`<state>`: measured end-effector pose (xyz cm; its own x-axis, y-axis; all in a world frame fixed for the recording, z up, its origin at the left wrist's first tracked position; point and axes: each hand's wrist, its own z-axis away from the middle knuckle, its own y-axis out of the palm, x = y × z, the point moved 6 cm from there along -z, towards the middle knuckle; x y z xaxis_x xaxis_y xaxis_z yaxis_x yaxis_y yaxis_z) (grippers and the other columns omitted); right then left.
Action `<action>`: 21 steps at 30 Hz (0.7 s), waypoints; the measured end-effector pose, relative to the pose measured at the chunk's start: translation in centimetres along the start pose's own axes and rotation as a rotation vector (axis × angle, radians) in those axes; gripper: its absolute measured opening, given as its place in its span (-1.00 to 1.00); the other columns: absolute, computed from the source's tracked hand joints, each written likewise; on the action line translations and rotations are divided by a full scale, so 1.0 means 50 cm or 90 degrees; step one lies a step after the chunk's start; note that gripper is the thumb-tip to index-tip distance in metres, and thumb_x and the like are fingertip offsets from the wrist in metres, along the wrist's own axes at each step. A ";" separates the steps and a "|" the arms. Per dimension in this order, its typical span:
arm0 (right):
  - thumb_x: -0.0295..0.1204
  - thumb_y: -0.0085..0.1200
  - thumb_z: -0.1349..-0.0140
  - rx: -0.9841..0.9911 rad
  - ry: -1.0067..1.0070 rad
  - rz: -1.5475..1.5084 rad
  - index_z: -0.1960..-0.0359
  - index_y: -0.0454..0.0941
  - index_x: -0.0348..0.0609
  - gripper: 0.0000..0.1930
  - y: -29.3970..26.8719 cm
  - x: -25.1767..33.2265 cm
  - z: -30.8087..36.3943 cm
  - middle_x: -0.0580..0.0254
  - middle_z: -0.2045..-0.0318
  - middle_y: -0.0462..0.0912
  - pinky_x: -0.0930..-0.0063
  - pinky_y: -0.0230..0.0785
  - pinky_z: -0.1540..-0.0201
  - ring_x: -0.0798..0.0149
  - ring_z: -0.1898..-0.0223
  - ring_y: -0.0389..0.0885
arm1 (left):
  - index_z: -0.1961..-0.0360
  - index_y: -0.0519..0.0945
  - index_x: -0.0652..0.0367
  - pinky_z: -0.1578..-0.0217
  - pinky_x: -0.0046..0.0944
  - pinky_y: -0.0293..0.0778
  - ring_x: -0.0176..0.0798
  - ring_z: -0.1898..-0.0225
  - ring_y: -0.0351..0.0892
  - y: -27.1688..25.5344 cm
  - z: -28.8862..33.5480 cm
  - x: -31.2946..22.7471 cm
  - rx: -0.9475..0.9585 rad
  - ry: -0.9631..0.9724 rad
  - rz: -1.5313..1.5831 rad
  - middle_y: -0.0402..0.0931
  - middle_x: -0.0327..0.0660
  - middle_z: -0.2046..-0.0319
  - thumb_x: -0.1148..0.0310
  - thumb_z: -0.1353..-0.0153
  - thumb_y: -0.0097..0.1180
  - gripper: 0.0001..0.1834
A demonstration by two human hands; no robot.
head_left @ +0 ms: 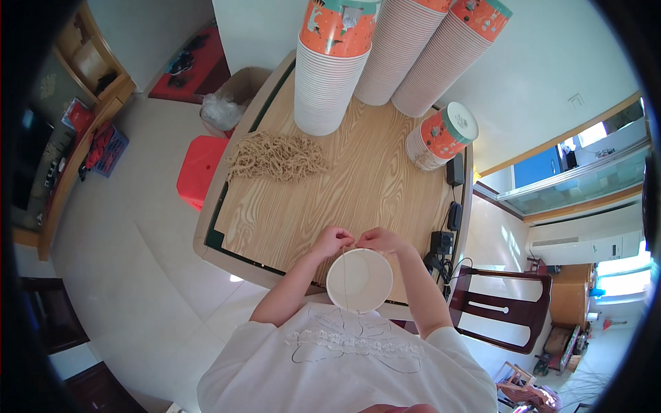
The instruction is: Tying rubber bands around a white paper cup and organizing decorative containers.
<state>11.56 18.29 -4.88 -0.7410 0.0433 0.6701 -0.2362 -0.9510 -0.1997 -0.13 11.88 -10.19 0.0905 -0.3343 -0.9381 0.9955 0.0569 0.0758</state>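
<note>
A white paper bucket (368,282) stands with its open mouth up at the table's front edge, close against my body. A thin tan cord (345,277) runs across its mouth from the near rim to the far rim. At the far rim my left hand (334,241) is closed in a pinch on the cord. Just right of it, my right hand (381,239) pinches at the same spot, its fingertips at the rim; the cord's end there is too small to make out. A loose heap of tan cords (279,157) lies on the table's left side.
Tall stacks of nested paper buckets (330,89) rise at the wooden table's (358,182) far end. A shorter upside-down stack (441,134) stands far right. Black power adapters (442,242) with cables line the right edge. Beside the table are a red stool (198,172) and a dark chair (502,308).
</note>
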 end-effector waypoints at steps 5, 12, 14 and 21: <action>-0.33 0.02 -0.09 0.049 -0.009 -0.038 0.44 0.56 -0.19 -0.81 -0.002 -0.014 0.004 0.42 0.57 0.51 0.67 0.26 0.42 0.53 0.48 0.40 | 0.46 0.58 0.25 0.45 -0.43 0.41 -0.41 0.50 0.51 -0.001 0.005 -0.006 -0.006 -0.008 -0.029 0.55 -0.22 0.53 0.46 0.02 0.12 -0.91; -0.32 0.02 -0.09 -0.014 -0.067 -0.033 0.40 0.58 -0.19 -0.80 -0.013 0.026 0.045 0.34 0.54 0.55 0.59 0.32 0.33 0.49 0.42 0.45 | 0.45 0.56 0.23 0.47 -0.44 0.41 -0.43 0.52 0.49 -0.012 0.009 -0.003 -0.015 -0.017 -0.008 0.53 -0.25 0.56 0.50 0.03 0.12 -0.93; -0.31 0.01 -0.10 -0.023 -0.076 -0.002 0.40 0.58 -0.18 -0.79 -0.015 0.037 0.058 0.33 0.53 0.56 0.58 0.32 0.31 0.48 0.40 0.46 | 0.45 0.54 0.22 0.49 -0.45 0.40 -0.44 0.54 0.47 -0.015 0.013 -0.007 -0.019 -0.024 0.000 0.51 -0.27 0.57 0.52 0.02 0.10 -0.94; -0.42 0.13 0.00 0.008 -0.164 0.045 0.20 0.46 -0.17 -0.72 -0.006 0.065 0.079 0.32 0.38 0.55 0.57 0.31 0.21 0.45 0.33 0.47 | 0.42 0.54 0.23 0.51 -0.45 0.41 -0.44 0.52 0.47 -0.015 0.014 -0.012 -0.012 -0.031 0.006 0.51 -0.25 0.55 0.53 0.01 0.10 -0.92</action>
<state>11.71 17.49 0.19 -0.5702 -0.1009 0.8153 -0.1803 -0.9528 -0.2441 -0.91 11.37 -9.42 0.1014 -0.3785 -0.9200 0.9939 0.0779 0.0775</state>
